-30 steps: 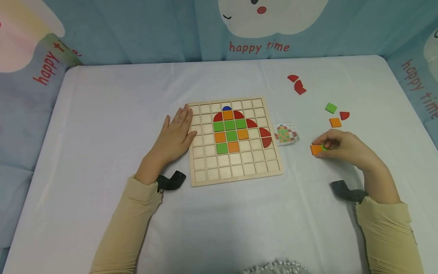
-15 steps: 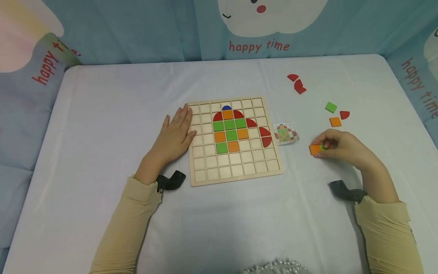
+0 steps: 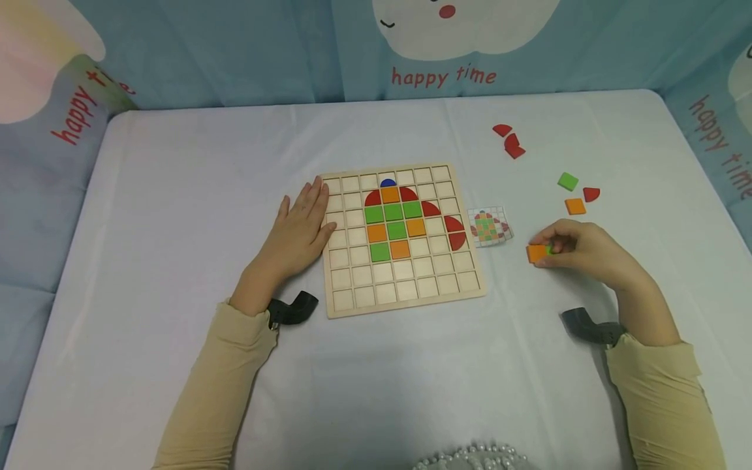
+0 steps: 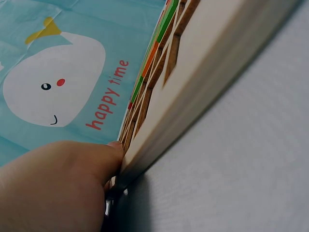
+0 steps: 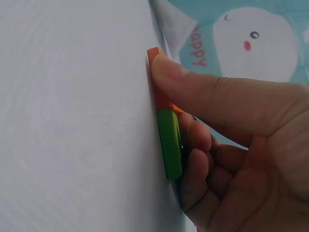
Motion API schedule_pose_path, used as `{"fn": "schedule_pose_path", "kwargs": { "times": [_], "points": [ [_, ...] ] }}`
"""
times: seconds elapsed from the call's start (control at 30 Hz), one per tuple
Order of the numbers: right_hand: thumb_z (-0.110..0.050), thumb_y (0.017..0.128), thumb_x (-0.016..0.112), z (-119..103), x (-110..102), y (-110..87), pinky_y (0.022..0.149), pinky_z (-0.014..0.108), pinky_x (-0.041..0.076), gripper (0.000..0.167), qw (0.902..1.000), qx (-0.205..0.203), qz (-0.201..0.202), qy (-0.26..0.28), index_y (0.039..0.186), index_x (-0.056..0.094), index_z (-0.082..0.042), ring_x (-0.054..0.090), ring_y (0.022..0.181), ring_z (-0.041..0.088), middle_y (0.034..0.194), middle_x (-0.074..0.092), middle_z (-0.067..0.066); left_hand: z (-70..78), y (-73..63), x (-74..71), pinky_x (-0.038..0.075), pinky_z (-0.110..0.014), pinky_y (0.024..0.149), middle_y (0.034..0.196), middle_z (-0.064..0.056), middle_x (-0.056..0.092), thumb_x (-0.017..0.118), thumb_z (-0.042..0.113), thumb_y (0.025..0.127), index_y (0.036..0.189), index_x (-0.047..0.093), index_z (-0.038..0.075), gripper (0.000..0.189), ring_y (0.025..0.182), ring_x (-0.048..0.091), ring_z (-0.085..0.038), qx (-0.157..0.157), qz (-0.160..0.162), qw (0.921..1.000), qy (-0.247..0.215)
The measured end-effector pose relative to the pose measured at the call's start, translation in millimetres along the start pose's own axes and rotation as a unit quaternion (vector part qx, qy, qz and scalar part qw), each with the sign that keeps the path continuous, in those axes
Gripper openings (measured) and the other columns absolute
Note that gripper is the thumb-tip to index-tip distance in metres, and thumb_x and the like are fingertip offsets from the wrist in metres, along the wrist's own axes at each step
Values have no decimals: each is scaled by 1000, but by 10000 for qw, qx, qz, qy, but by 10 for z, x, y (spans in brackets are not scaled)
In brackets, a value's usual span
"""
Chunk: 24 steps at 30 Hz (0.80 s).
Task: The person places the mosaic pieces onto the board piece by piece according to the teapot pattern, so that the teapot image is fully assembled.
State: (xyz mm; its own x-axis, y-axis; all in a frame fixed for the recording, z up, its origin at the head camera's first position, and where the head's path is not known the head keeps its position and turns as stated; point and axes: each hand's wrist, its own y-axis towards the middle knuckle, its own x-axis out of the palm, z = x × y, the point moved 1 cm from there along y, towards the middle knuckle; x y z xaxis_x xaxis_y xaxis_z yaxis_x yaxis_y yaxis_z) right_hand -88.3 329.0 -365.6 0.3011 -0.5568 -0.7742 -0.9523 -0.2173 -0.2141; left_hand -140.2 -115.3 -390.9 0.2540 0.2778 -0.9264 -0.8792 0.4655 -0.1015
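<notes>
My left hand (image 3: 296,240) rests along the left edge of a wooden grid board (image 3: 352,310), its fingers straight. Green, orange and red pieces and a blue half-round piece (image 3: 388,183) fill part of the grid. Right of the board, my right hand (image 3: 587,251) pinches an orange square tile (image 3: 536,254) between thumb and fingers, low over the table. A green tile (image 5: 169,145) sits against the orange one in the right wrist view, by the curled fingers. In the left wrist view, the left thumb (image 4: 104,157) touches the board's edge.
A small pattern card (image 3: 490,226) lies against the board's right side. Loose red pieces (image 3: 514,151), a green tile (image 3: 567,181), an orange tile (image 3: 575,206) and a red quarter piece (image 3: 591,194) lie further back. A pearl string (image 3: 476,457) shows at the front edge.
My right hand has slid slightly left with the orange and green tiles. The left hand stays on the board, and the whole head view has shifted a little.
</notes>
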Motion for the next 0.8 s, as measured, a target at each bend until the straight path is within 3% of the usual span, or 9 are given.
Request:
{"fn": "schedule_pose_path", "kwargs": {
  "times": [0.67, 0.8],
  "points": [
    [-9, 76, 79, -65, 54, 13, 54, 19, 39, 31, 9994, -15, 345, -2, 104, 69, -2, 47, 69, 16, 78, 54, 8, -5, 18, 8, -5, -50, 112, 157, -13, -4, 31, 32, 103, 150, 2, 0, 64, 144, -3, -26, -9, -44, 10000, 19],
    [-9, 76, 79, -86, 39, 17, 56, 18, 42, 30, 9994, 165, 313, -19, 105, 69, -4, 49, 70, 16, 80, 56, 7, -12, 9, 12, -5, -51, 112, 157, -13, -3, 33, 32, 103, 150, 4, 0, 64, 144, -2, -27, 6, 11, 10000, 22]
  ]
}}
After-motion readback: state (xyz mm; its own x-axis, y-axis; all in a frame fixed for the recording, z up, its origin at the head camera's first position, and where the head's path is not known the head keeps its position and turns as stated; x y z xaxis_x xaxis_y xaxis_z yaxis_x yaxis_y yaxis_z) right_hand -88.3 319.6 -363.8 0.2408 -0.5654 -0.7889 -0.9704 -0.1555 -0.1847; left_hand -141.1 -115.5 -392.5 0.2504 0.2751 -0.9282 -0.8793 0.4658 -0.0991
